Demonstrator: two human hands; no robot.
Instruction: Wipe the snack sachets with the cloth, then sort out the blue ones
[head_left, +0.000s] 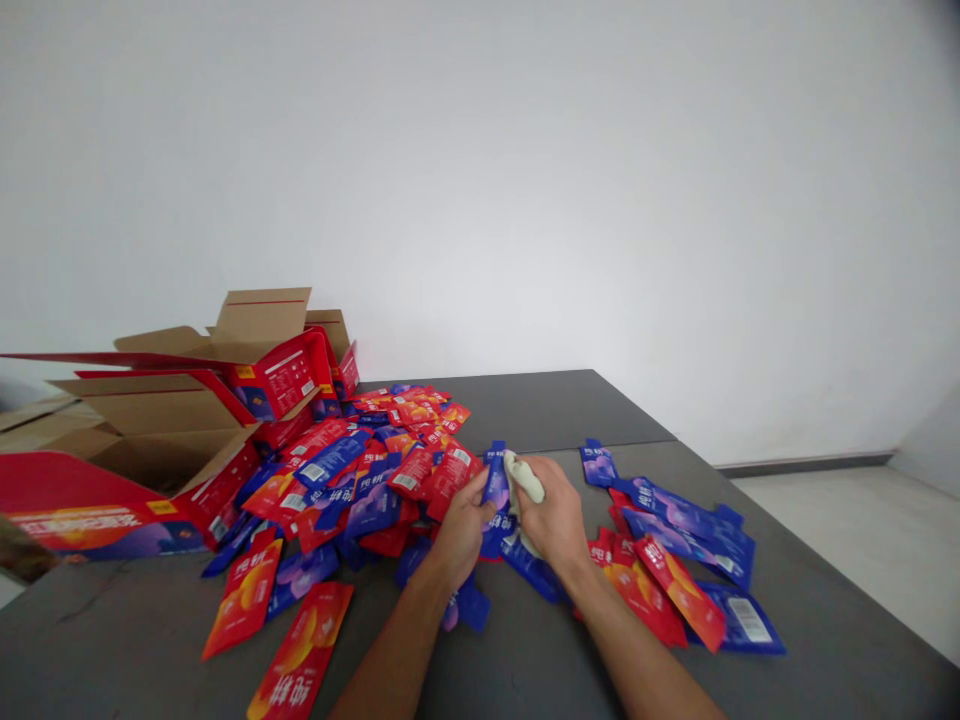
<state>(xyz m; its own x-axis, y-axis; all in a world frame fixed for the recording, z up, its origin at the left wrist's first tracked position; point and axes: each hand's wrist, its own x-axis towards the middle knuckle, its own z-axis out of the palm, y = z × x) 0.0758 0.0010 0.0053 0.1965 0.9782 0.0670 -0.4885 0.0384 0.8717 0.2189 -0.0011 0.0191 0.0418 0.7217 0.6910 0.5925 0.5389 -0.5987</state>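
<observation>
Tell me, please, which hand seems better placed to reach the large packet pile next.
Probably the left hand: it is nearer the pile, though holding a blue packet; the right hand is farther off, gripping a white cloth.

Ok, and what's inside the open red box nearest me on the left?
Inside that box, brown cardboard walls show, shadowy lower down. Its bottom is hidden behind the near side, so I can't tell whether anything lies there.

Front box (86, 515): cut left | lowest pouch (304, 650): cut below | small print (289, 378): blurred
</observation>
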